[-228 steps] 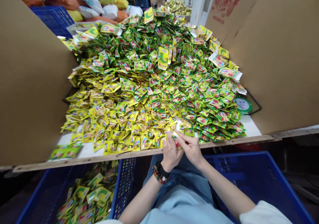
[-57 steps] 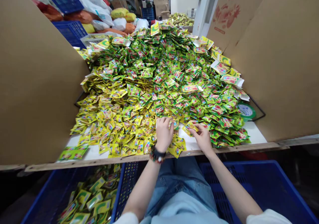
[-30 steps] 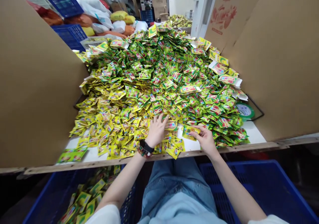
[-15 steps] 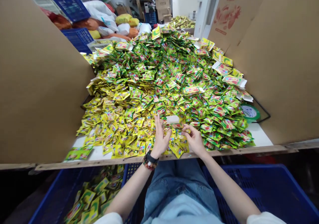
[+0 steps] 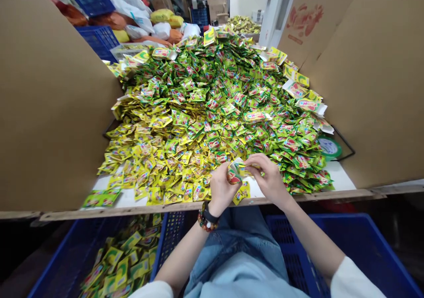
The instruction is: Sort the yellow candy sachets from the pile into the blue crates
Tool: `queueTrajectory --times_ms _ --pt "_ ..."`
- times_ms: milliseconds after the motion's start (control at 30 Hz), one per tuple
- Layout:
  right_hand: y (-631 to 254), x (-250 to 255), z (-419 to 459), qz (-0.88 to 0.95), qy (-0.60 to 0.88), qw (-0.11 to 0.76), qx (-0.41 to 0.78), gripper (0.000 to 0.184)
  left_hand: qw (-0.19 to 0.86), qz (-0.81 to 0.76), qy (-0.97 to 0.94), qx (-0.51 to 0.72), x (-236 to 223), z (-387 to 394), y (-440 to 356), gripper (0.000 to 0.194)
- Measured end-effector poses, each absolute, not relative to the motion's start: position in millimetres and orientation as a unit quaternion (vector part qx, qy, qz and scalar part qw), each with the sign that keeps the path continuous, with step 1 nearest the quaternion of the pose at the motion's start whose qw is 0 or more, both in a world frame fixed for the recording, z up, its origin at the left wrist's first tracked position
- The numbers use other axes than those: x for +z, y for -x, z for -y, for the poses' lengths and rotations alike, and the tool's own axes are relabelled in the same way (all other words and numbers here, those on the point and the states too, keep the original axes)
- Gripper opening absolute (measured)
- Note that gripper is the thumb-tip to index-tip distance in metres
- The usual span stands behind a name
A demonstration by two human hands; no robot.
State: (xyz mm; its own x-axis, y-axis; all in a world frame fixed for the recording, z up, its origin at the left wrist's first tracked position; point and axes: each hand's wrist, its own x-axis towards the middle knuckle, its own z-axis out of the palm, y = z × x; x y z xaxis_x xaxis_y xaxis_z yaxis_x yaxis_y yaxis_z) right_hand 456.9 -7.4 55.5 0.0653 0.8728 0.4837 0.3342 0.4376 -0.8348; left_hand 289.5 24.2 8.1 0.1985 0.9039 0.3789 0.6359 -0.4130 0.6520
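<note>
Watching my left hand (image 5: pixel 220 188) and right hand (image 5: pixel 270 178) pinch one foil sachet (image 5: pixel 234 173) at lower centre, I judge a fumbled grip could drop it into the loose pile (image 5: pixel 198 112).

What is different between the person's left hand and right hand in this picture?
The left hand has a beaded bracelet and a black band on its wrist; the right hand has a bare wrist. The left hand cups a green-and-red sachet, while the right hand's fingers pinch its yellow edge. Both hands are ungloved.
</note>
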Motion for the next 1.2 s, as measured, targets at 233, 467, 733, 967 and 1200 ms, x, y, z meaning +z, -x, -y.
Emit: queueTrajectory --times_ms 233,467,733,967,1200 --pt "-445.1 58.2 4.8 0.729 0.592 0.305 0.155 0.029 0.14 -0.518 -0.762 0.363 -14.3 -8.6 -300.6 0.048" --pt "-424.7 36.3 18.3 0.68 0.657 0.323 0.043 0.03 0.154 -0.529 -0.726 0.411 -40.2 4.9 -303.8 0.042" --pt "-414.7 22.9 22.7 0.734 0.565 0.377 -0.003 0.023 0.158 -0.506 -0.711 0.461 -54.3 9.8 -299.9 0.048" --pt "-408.3 1.4 29.2 0.692 0.534 0.464 0.142 0.025 0.178 -0.497 -0.706 0.473 -52.0 11.6 -294.4 0.045" --pt "-414.8 -14.4 22.2 0.49 0.467 0.563 0.474 0.048 0.114 -0.422 -0.755 0.49 -58.0 12.8 -290.4 0.042"
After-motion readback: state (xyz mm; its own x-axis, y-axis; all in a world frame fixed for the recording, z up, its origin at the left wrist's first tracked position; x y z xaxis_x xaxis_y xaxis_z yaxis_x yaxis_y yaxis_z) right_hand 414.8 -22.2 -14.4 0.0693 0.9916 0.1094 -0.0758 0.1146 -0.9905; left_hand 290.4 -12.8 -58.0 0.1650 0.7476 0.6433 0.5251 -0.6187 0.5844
